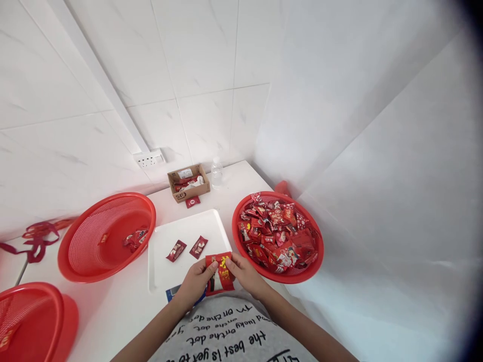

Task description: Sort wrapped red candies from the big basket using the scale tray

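Both of my hands hold one red packet (220, 274) with yellow lettering, close in front of my shirt. My left hand (196, 279) pinches its left side, thumb on top. On the other side, my right hand (243, 271) grips the upper right edge, also with the thumb on the face. Beyond them is a white tray (162, 274) bearing two small dark red packets (176, 250). A blue item (172, 292), partly covered by my left hand, lies by the tray's near edge; I cannot make out what it is.
To the right stands a red basket (319, 256) heaped with red packets. A second red basket (90, 236) at left holds a few packets; a third (56, 322) is nearer. Behind are a cardboard box (196, 191), a clear bottle (216, 173) and the wall. Red ribbon (35, 241) lies far left.
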A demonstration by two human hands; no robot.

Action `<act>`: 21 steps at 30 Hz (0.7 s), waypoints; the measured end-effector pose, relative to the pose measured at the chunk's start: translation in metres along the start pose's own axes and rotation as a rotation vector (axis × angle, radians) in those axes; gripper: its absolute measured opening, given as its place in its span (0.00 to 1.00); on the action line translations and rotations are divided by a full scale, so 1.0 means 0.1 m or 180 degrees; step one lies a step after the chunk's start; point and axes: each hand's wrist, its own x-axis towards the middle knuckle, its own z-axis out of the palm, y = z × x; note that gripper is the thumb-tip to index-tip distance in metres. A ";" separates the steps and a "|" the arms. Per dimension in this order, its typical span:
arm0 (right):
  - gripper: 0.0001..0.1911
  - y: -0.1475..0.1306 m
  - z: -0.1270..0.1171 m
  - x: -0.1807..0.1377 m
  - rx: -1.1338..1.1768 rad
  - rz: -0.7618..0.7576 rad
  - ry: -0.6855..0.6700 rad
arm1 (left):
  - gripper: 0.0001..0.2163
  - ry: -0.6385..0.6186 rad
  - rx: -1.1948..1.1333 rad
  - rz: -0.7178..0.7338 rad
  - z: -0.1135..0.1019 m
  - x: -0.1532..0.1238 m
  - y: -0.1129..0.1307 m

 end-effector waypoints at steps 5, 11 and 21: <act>0.23 0.02 -0.01 0.00 -0.0296 0.0020 0.0289 | 0.19 -0.0107 0.0178 -0.0039 0.05 -0.01 0.02; 0.21 -0.02 -0.09 0.00 -0.0485 -0.0140 0.0315 | 0.17 -0.0226 0.0313 0.0057 0.11 0.00 0.09; 0.14 -0.02 -0.04 -0.03 -0.1193 -0.0234 0.0174 | 0.16 0.0237 0.0939 0.0090 0.07 -0.03 0.10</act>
